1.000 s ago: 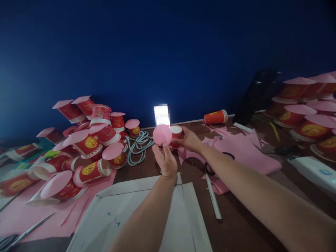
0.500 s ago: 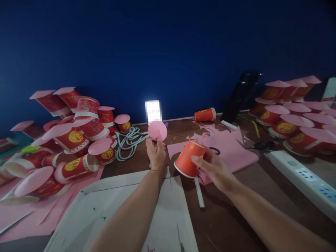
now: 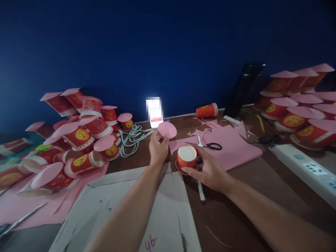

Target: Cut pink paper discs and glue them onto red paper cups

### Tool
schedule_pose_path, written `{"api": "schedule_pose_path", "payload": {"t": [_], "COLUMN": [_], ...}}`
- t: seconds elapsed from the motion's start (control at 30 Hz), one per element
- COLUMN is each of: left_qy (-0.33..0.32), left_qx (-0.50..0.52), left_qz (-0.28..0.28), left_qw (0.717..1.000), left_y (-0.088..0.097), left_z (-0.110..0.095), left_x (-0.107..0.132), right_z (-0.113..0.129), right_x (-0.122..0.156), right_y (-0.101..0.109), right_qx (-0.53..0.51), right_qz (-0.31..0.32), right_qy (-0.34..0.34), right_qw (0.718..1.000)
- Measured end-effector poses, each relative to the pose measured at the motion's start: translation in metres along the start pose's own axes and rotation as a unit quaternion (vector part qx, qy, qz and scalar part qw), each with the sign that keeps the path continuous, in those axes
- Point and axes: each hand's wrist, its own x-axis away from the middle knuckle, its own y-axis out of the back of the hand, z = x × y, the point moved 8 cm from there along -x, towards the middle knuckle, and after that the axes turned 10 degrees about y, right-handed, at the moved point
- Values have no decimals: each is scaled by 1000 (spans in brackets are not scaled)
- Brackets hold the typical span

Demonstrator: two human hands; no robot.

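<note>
My left hand [image 3: 158, 149] is closed on the edge of a round pink paper disc [image 3: 167, 130], held up above the brown table. My right hand [image 3: 208, 170] grips a red paper cup [image 3: 186, 158] that stands upside down on the table, its white bottom facing up. The cup sits just right of a large white sheet [image 3: 136, 213] in front of me. A white stick [image 3: 201, 189] lies under my right hand.
A heap of red cups with pink disc lids [image 3: 78, 136] lies at the left, another group [image 3: 296, 108] at the right. Scissors [image 3: 207, 145] rest on pink paper [image 3: 231, 147]. A coiled cable [image 3: 131, 138], a lit phone [image 3: 154, 112] and a power strip [image 3: 304, 168] are nearby.
My right hand has brought the cup away from the disc, turned it over and set it upside down on the table. The left hand keeps the pink disc raised.
</note>
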Motion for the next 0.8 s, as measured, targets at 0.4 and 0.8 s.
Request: {"api": "schedule_pose_path", "payload": {"t": [0.4,0.8], "left_qy": [-50,-78], "left_qx": [-354,-319], "left_qz": [-20,-32], "left_qw": [934,944], "left_y": [46,54], "left_z": [-9,5], "left_x": [-5,14], "right_z": [3,3], "right_x": [1,2], "right_y": [0,9], "right_qx": [26,39], "right_qz": [-10,-38], "right_qy": [16,34], "right_qw": [999,998]}}
